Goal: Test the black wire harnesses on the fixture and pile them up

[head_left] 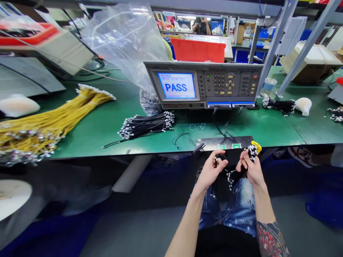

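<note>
Below table edge (160,152), hands (232,167) grip cables (235,175)

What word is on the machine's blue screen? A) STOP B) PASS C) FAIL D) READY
B: the screen on the grey tester shows PASS in big blue letters, while both hands, left hand and right hand, hold black wires below the table edge.

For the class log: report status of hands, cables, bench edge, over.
Left hand pinching one black cable end. Right hand gripping black cable bundle. Both below bench edge.
</note>
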Available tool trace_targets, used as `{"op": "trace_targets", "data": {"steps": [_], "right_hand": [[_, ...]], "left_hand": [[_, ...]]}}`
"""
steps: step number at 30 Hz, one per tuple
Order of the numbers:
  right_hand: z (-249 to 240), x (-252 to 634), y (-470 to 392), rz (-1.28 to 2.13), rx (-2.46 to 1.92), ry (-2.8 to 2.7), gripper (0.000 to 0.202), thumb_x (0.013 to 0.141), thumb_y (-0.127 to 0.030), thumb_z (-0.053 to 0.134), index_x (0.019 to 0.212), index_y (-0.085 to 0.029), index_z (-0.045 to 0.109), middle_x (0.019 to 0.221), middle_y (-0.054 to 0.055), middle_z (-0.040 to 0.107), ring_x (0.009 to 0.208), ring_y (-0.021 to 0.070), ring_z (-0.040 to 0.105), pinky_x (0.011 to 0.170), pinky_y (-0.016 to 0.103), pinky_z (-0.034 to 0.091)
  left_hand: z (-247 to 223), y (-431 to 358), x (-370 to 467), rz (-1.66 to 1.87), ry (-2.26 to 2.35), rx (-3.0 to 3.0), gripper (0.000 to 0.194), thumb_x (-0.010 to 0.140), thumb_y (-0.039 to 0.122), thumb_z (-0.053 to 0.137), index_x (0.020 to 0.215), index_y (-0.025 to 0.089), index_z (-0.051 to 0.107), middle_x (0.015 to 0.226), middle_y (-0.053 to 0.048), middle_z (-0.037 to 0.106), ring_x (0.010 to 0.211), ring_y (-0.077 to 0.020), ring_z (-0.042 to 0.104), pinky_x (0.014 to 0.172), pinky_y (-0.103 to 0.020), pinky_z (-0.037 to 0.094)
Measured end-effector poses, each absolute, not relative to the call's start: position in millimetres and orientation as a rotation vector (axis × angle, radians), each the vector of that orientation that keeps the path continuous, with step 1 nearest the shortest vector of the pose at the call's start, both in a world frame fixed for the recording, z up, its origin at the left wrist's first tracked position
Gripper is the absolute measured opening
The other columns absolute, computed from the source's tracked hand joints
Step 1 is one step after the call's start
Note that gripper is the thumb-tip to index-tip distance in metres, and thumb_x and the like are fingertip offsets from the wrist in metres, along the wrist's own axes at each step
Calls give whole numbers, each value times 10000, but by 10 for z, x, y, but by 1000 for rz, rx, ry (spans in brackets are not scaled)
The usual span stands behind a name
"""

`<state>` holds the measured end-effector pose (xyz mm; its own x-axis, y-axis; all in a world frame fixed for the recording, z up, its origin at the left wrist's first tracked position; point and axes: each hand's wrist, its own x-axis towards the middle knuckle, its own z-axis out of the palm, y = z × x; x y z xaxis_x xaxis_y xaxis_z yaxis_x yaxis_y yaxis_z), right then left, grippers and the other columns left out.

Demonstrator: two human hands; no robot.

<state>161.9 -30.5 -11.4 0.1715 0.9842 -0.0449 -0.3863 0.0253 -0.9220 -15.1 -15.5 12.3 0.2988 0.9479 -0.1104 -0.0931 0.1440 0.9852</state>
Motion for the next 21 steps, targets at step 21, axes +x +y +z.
{"op": "trace_targets", "data": {"steps": [21], "right_hand": [[-148,1408,-324,1047,-1076,-877,310,763,-465,853,881,-182,808,580,-20,614,422,79,389,396,235,294]], "left_hand": [[102,-256,-31,898,910,1274,513,885,684,610,833,174,640,583,36,501,515,-103,342,494,-230,234]]}}
